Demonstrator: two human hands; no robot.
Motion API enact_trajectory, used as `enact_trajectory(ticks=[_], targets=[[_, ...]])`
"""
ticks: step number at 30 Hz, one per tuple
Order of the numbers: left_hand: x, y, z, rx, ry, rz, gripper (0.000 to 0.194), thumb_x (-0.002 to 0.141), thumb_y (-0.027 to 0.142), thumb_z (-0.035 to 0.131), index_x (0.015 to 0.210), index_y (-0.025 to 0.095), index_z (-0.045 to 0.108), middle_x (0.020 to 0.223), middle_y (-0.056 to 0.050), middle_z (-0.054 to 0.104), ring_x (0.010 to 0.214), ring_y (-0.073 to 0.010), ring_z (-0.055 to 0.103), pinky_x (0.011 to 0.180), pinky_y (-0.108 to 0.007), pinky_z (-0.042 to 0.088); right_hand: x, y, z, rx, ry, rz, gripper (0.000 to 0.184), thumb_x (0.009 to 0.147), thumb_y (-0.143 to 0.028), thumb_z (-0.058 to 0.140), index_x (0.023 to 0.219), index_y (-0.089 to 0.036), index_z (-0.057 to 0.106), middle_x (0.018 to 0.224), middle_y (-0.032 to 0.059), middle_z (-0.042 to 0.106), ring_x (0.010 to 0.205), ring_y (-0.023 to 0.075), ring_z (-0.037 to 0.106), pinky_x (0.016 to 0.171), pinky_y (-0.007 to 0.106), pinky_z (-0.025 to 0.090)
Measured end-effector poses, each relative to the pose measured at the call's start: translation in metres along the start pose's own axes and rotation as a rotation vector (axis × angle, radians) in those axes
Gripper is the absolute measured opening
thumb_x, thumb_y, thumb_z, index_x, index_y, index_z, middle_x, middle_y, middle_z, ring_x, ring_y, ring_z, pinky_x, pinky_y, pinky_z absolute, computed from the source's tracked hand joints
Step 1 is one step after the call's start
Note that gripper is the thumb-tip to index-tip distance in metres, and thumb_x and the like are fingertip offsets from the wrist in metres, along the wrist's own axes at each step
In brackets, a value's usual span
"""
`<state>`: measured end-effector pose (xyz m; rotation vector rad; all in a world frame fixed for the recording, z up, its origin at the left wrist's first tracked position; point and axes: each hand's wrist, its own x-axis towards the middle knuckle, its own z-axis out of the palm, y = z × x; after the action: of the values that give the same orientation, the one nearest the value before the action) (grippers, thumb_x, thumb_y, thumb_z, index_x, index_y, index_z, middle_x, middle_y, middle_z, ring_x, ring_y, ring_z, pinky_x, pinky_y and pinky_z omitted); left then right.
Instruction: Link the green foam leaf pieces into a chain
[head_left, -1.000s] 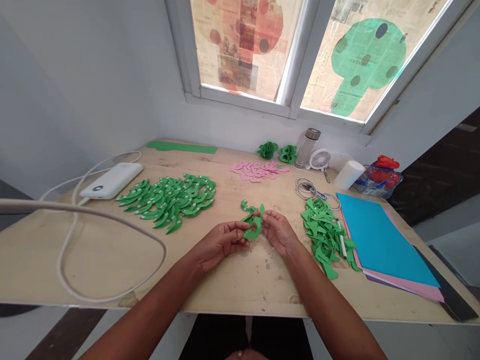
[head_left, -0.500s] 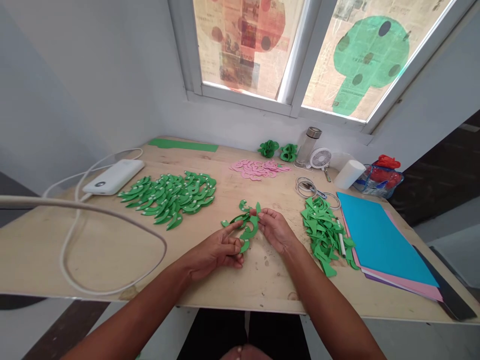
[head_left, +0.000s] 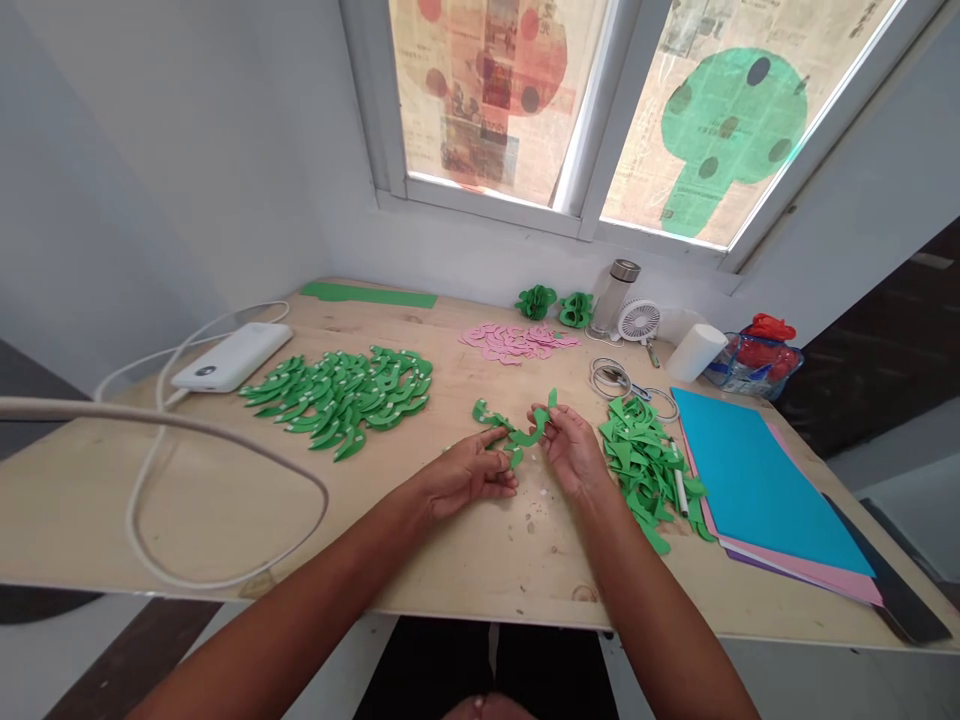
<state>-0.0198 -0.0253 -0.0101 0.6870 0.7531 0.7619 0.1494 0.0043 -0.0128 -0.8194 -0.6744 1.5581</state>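
Observation:
Between my hands, over the front middle of the table, stretches a curling green paper cutout (head_left: pixel 532 434) made of curved pieces. My left hand (head_left: pixel 474 474) pinches its lower left part, fingers closed around the paper. With thumb and fingertips my right hand (head_left: pixel 570 446) grips the upper right end, where a pointed leaf shape sticks up. A further curled green part (head_left: pixel 491 415) extends beyond the left fingers. To the left lies a pile of curved green paper pieces with small white patches (head_left: pixel 352 395). Right of my right hand is a heap of green leaf-shaped scraps (head_left: pixel 637 460).
Pink paper cutouts (head_left: pixel 517 341) and two green paper flowers (head_left: pixel 536 301) lie towards the wall. Scissors (head_left: pixel 637 388), a white pen (head_left: pixel 680 480) and blue sheets (head_left: pixel 757 480) are at the right. A power bank (head_left: pixel 232 357) and its looping cable (head_left: pixel 135 490) occupy the left.
Both hands have shifted a little to the right with the green cutout. The right hand has drawn its end outward, so the curl is more stretched between them.

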Motion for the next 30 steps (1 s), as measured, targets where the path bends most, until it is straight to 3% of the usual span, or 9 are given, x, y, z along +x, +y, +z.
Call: enact_trajectory(ticks=[4,7,14,20,26,30], targets=[[0.004,0.008,-0.011,-0.03,0.205,0.091,0.076,0.07,0.008,0.065,0.133,0.018,0.023,0.067,0.002,0.057,0.064,-0.0138,0.062,0.069,-0.032,0.053,0.0,0.001,0.001,-0.009,0.006,0.013,0.02,0.06,-0.026,0.075,0.07,-0.02,0.058,0.079,0.0039,0.07,0.074,0.0173,0.064,0.061,0.026,0.048],[-0.002,0.014,-0.017,-0.041,0.29,0.193,0.069,0.068,0.009,0.068,0.126,0.019,0.031,0.065,0.004,0.057,0.064,-0.0127,0.063,0.072,-0.031,0.053,-0.002,0.003,0.004,-0.021,0.006,0.03,0.021,0.059,-0.026,0.075,0.071,-0.02,0.059,0.08,0.0043,0.07,0.071,0.0166,0.063,0.06,0.026,0.047],[-0.009,0.009,-0.003,0.23,0.214,0.314,0.057,0.064,0.025,0.072,0.114,0.015,0.047,0.063,0.004,0.056,0.061,-0.0137,0.06,0.067,-0.03,0.049,-0.004,0.006,0.005,-0.05,-0.021,0.089,0.022,0.059,-0.025,0.075,0.072,-0.018,0.059,0.072,0.001,0.068,0.059,0.0113,0.059,0.058,0.024,0.044],[0.001,0.013,0.0,0.46,0.186,0.483,0.064,0.068,0.021,0.063,0.126,0.015,0.038,0.064,0.005,0.054,0.061,-0.012,0.055,0.068,-0.029,0.046,0.0,0.01,0.001,-0.13,0.013,0.067,0.025,0.057,-0.028,0.076,0.073,-0.018,0.059,0.058,-0.0031,0.06,0.049,0.0092,0.052,0.052,0.023,0.04],[0.001,0.019,0.004,0.485,0.103,0.483,0.07,0.067,0.019,0.062,0.131,0.019,0.033,0.065,0.005,0.053,0.063,-0.0126,0.054,0.069,-0.028,0.045,0.004,0.012,-0.001,-0.364,0.117,-0.091,0.019,0.06,-0.031,0.07,0.068,-0.017,0.06,0.054,-0.0036,0.057,0.047,0.0079,0.046,0.047,0.021,0.034],[0.001,0.019,0.009,0.56,0.064,0.484,0.068,0.07,0.019,0.059,0.132,0.019,0.031,0.066,0.004,0.052,0.063,-0.0127,0.054,0.066,-0.027,0.044,0.006,0.013,-0.001,-0.447,0.113,-0.153,0.018,0.062,-0.032,0.068,0.07,-0.017,0.061,0.055,-0.0032,0.057,0.047,0.0085,0.046,0.047,0.022,0.034]])
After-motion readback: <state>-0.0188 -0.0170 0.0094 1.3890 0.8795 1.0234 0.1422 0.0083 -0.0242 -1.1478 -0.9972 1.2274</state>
